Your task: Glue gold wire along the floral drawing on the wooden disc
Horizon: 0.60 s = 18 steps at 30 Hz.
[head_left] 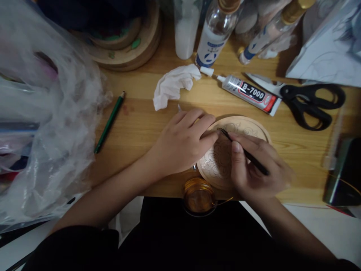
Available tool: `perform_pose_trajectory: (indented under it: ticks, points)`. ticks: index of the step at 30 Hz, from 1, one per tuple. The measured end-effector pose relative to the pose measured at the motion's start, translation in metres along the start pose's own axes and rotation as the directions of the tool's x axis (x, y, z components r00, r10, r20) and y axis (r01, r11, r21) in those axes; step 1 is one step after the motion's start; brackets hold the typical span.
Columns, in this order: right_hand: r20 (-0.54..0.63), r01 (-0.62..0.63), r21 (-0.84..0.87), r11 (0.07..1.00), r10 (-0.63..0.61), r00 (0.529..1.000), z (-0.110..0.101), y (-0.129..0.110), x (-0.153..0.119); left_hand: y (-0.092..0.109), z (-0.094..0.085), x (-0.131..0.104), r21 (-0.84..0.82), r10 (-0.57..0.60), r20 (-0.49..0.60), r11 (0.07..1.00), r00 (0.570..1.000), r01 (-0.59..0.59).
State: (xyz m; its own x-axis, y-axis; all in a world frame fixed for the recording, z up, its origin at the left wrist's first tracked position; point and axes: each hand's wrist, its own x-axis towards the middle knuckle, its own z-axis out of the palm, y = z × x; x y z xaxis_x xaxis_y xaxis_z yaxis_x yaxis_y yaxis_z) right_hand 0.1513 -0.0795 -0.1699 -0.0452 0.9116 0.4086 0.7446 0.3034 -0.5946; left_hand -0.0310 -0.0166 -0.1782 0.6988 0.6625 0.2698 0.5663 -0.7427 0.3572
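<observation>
A round pale wooden disc (222,180) with flower line drawings lies at the table's front edge. My left hand (187,141) rests palm down over its left side, fingers bent and pressed together. Its thumb is hidden, and whatever it may pinch is too small to make out. In my right hand (254,165), slightly blurred, slim black tweezers (256,162) are gripped between thumb and fingers. Their tip meets the drawing right beside my left index fingertip. Just below the disc, a spool of copper-coloured wire (199,195) sits at the edge, its loose end pointing right.
Beyond the disc lie a B-7000 glue tube (251,94), black-handled scissors (307,99) and a crumpled tissue (175,84). Bottles (214,37) stand at the back. A green pencil (109,122) and plastic bags (56,143) are left; a dark phone-like object (344,169) is right.
</observation>
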Motion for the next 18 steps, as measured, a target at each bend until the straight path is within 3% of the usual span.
perform_pose_trajectory:
  ticks: [18]
  points:
    - [-0.125,-0.138,-0.034,0.990,0.133,0.983,0.012,-0.019,0.002,-0.002,0.001,0.000,0.063,0.036,-0.040,0.997,0.999,-0.034]
